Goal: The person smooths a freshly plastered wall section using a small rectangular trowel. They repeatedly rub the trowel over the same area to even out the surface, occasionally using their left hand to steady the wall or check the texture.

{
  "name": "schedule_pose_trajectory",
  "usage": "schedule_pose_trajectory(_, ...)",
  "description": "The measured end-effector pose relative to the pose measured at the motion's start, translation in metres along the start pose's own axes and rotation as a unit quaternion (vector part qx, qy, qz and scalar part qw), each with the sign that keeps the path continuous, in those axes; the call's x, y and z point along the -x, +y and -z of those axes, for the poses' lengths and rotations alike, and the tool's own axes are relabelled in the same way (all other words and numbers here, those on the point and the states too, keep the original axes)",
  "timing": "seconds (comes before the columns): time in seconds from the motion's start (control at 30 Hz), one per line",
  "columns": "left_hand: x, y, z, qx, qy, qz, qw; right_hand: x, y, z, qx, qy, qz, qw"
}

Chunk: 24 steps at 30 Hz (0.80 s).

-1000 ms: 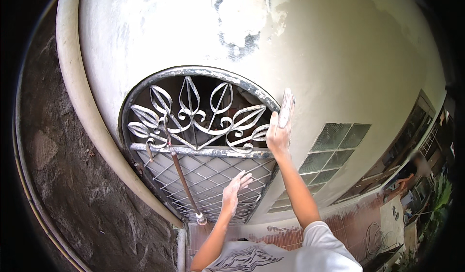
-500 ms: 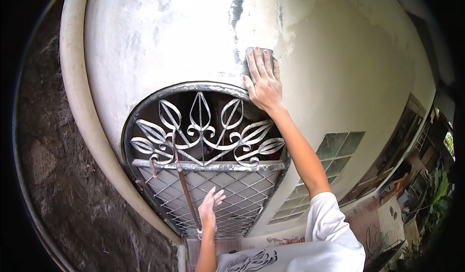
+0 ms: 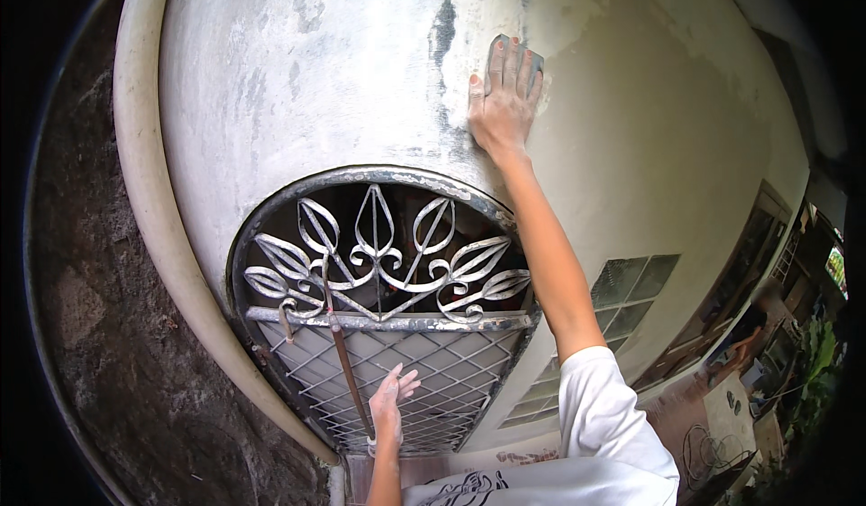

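Observation:
My right hand [image 3: 505,114] is raised above the arched gate, its fingers stretched over a grey piece of sandpaper [image 3: 538,61] and holding it flat against the pale wall [image 3: 361,82]. Only the sandpaper's top and right edges show around the fingers. Dark grey patches and whitish smears mark the wall beside it. Lower down, my left hand [image 3: 390,407], pale with dust, hangs open and holds nothing. It is in front of the metal gate [image 3: 424,348], close to a thin brown rod [image 3: 350,369].
A pale pipe [image 3: 149,145] runs down the left, beside a rough dark wall [image 3: 81,308]. Leaf-shaped ironwork [image 3: 374,226] fills the gate's arch. To the right are a glass-block window [image 3: 622,294], another person [image 3: 749,330], a coiled cable [image 3: 699,443] and green plants [image 3: 816,362].
My right hand has moved up and slightly right along the wall with the sandpaper. The left hand stays nearly in place. The view has shifted a little.

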<state>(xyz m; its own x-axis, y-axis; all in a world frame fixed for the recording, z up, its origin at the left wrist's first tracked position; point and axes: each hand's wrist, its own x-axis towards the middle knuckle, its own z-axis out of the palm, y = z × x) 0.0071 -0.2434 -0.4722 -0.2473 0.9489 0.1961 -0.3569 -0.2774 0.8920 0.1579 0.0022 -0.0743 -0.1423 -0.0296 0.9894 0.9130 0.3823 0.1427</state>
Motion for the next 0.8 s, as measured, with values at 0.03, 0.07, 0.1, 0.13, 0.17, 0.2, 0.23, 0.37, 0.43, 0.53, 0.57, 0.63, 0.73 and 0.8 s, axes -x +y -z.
schedule_pose_trajectory(0.03,-0.001,0.000,0.000,0.002,-0.001,0.000,1.000,0.000,-0.001,-0.001,0.005,0.013,-0.003,1.000)
schedule_pose_trajectory(0.07,-0.001,0.001,-0.001,0.005,-0.001,0.001,1.000,0.000,-0.001,-0.002,-0.022,-0.051,0.082,0.995)
schedule_pose_trajectory(0.1,-0.001,0.001,-0.001,0.003,-0.002,0.001,1.000,0.002,0.000,-0.001,-0.011,-0.123,0.157,0.980)
schedule_pose_trajectory(0.13,-0.002,0.001,-0.002,0.000,-0.001,0.001,1.000,0.002,0.002,-0.001,0.010,-0.109,0.188,0.976)
schedule_pose_trajectory(0.17,-0.001,0.001,-0.002,-0.005,0.001,0.000,1.000,0.003,0.005,0.001,0.018,-0.137,0.220,0.966)
schedule_pose_trajectory(0.2,-0.001,0.001,-0.002,-0.003,0.001,-0.004,1.000,0.000,0.011,0.003,0.026,-0.081,0.157,0.984)
schedule_pose_trajectory(0.23,0.000,0.001,-0.002,-0.003,0.003,-0.008,1.000,-0.005,0.016,0.004,0.027,-0.037,0.095,0.994)
schedule_pose_trajectory(0.37,0.004,0.001,-0.002,-0.008,0.009,-0.002,1.000,-0.007,0.015,0.001,0.026,0.035,-0.107,0.993)
schedule_pose_trajectory(0.43,0.006,0.002,-0.002,-0.014,0.007,0.003,1.000,0.009,0.006,0.001,0.020,-0.016,0.061,0.998)
schedule_pose_trajectory(0.53,0.008,0.002,-0.001,-0.018,0.006,0.007,1.000,0.024,0.012,0.006,0.006,-0.141,0.269,0.953)
schedule_pose_trajectory(0.57,0.008,0.002,-0.001,-0.021,0.008,0.008,1.000,0.021,0.018,0.007,0.013,-0.106,0.214,0.971)
schedule_pose_trajectory(0.63,0.009,0.000,0.000,-0.022,0.008,0.012,1.000,-0.001,0.034,0.004,0.016,-0.032,0.097,0.995)
schedule_pose_trajectory(0.73,0.012,-0.003,0.000,-0.026,0.007,0.021,0.999,-0.032,0.037,-0.006,0.034,0.076,-0.084,0.993)
schedule_pose_trajectory(0.8,0.014,-0.005,-0.001,-0.033,0.006,0.026,0.999,-0.037,0.021,-0.014,0.062,0.092,-0.091,0.990)
